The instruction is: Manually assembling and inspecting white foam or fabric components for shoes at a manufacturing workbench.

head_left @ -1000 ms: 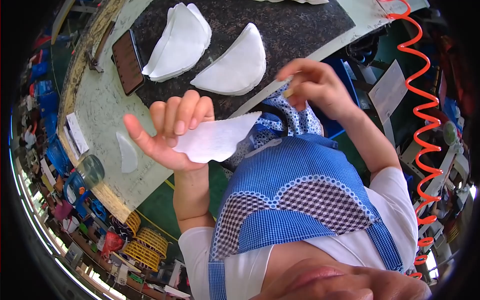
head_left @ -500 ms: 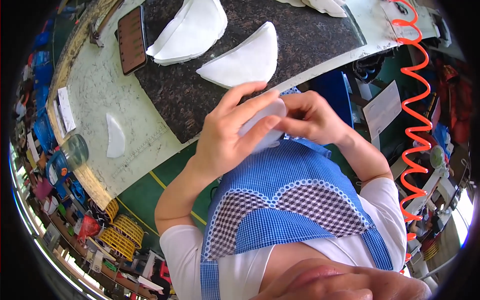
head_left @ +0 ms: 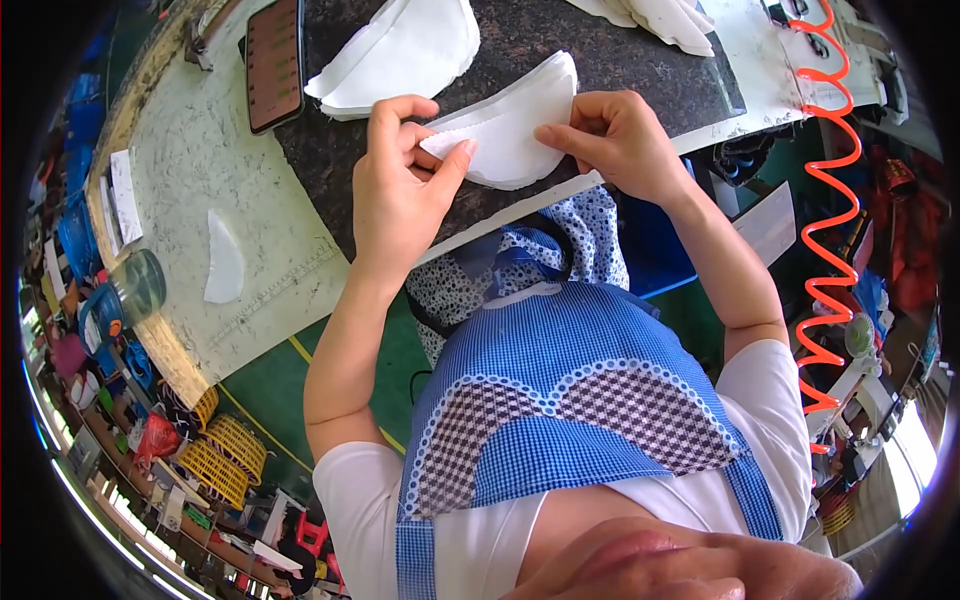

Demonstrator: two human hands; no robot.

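Observation:
My left hand [head_left: 392, 190] pinches the left tip of a thin white half-moon fabric piece [head_left: 505, 150] between thumb and fingers. The thumb of my right hand [head_left: 635, 145] presses on the piece's right end, its fingers curled at the edge. This piece lies over a stack of similar white half-moon pieces [head_left: 556, 72] on a dark speckled board [head_left: 325, 165]. How far the piece is aligned with the ones beneath is hard to tell. A second, thicker pile of white half-moon pieces [head_left: 408, 52] sits farther left.
A phone [head_left: 275, 65] lies beside the left pile. More white pieces [head_left: 655, 18] are at the far right of the board. A single white crescent [head_left: 224, 260] and a clear jug [head_left: 138, 285] are on the left of the worktable [head_left: 180, 190]. A red coiled hose [head_left: 835, 170] hangs at right.
Both hands have moved forward from above my apron to the stack and spread apart. The white piece, earlier bent between them, is now flattened out over the stack.

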